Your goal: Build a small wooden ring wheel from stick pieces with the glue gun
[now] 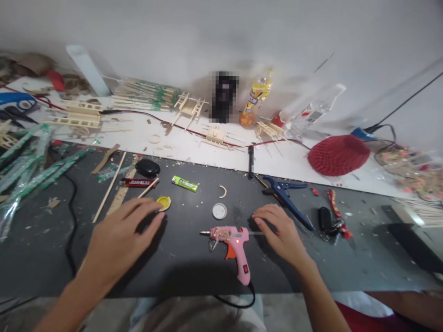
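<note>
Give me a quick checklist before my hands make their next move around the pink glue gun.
1. Glue gun powered: ok, a red light glows on its body.
2. Glue gun resting on the dark mat, nozzle pointing left, away from both hands: ok.
3. Right hand empty: ok, lying flat just right of the gun.
4. Left hand empty: cannot tell, palm down, fingers near the yellow cap.
5. Cord free: cannot tell, it drops off the table edge.
6. Blue pliers clear of the right hand: ok, beyond its fingers.
</note>
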Motion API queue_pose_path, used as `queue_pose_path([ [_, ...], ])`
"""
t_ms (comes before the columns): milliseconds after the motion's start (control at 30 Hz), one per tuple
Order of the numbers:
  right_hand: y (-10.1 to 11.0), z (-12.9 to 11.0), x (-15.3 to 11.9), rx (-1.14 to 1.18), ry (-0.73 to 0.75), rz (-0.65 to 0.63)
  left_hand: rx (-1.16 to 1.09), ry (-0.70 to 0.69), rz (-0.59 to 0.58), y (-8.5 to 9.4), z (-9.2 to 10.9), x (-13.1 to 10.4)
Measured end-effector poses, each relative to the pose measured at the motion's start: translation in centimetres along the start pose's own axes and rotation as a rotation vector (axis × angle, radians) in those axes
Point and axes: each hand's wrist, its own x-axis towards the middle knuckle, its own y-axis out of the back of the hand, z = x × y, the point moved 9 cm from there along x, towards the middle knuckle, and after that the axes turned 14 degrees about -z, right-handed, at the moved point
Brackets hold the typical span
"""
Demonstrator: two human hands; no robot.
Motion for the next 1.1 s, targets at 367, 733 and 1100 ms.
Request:
queue_pose_path([
  [367,0.5,-4.1,3.7,0.021,-0.002,-0.051,-0.021,0.019,-0.365,-4.1,-5.9,3.5],
  [733,2.2,-6.1,2.8,0.102,-0.083,0.161,-0.018,0.083,-0.170,-1.3,-3.6,4.5],
  [1100,-1.3,-15.0,4.5,0.786,-0.038,0.289,-0.149,-0.068,0.169,6.4,8.4,-0.5],
])
